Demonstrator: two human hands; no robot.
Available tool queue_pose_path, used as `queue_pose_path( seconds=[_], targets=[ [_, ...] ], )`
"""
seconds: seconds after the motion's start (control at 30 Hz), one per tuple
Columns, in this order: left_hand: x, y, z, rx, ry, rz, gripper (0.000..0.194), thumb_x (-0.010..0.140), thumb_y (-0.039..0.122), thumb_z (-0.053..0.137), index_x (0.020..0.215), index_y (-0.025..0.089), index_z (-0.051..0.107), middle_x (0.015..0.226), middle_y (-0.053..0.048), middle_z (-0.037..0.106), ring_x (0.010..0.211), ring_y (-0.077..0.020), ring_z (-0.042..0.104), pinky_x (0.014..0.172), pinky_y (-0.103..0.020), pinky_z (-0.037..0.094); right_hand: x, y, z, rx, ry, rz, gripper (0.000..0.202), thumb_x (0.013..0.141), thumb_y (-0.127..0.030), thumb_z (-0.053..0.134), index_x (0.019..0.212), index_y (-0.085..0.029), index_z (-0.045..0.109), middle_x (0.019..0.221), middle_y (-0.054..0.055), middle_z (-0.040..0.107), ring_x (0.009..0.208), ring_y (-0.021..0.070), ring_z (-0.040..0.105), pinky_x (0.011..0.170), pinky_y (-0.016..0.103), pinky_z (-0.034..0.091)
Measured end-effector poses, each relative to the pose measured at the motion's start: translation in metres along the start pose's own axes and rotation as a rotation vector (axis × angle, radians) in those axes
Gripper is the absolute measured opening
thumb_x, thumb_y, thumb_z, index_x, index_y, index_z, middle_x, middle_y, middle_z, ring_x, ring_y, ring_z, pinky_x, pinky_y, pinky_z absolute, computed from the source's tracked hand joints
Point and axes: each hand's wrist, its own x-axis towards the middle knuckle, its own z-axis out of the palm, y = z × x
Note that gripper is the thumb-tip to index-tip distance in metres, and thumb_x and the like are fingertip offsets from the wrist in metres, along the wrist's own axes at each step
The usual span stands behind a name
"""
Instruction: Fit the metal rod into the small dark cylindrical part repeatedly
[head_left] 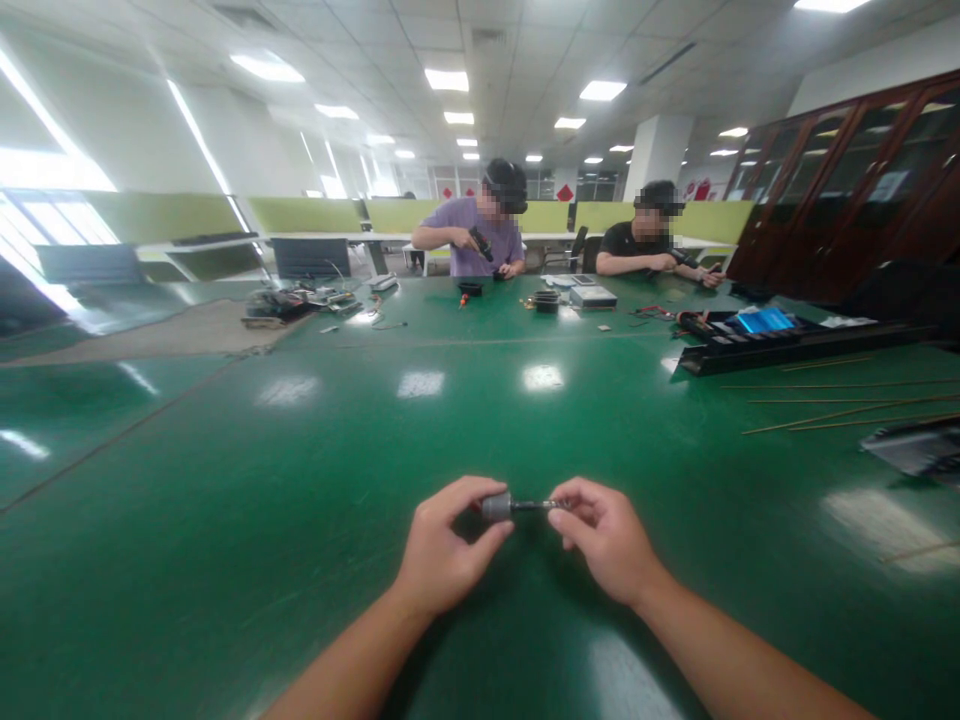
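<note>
left hand [439,555]: pinching grey cylinder [496,506] between thumb and fingers | right hand [604,538]: gripping thin dark shaft [534,505] that sticks out of the cylinder | position: piece spans both hands, just above green counter [300,480], near its front edge

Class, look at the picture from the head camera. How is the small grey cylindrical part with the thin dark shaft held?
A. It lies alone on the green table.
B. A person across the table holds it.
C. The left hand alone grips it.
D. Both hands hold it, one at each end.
D: the left hand pinches the small grey cylindrical part, and the right hand grips its thin dark shaft, above the green table.
</note>
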Motion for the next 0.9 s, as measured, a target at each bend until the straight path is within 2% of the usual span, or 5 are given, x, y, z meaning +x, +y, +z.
queue_pose_path(
  seconds=[0.9],
  targets=[
    [0.0001,-0.0008,-0.0011,0.004,0.005,-0.015,0.024,0.078,0.025,0.074,0.102,0.021,0.070,0.098,-0.005,0.072,0.088,-0.0204,0.067,0.082,-0.032,0.053,0.0005,-0.0006,-0.0006,0.023,0.005,-0.011,0.014,0.081,-0.028,0.064,0.087,-0.016,0.065,0.067,-0.001,0.061,0.053,0.0117,0.055,0.051,0.023,0.042]
  ],
)
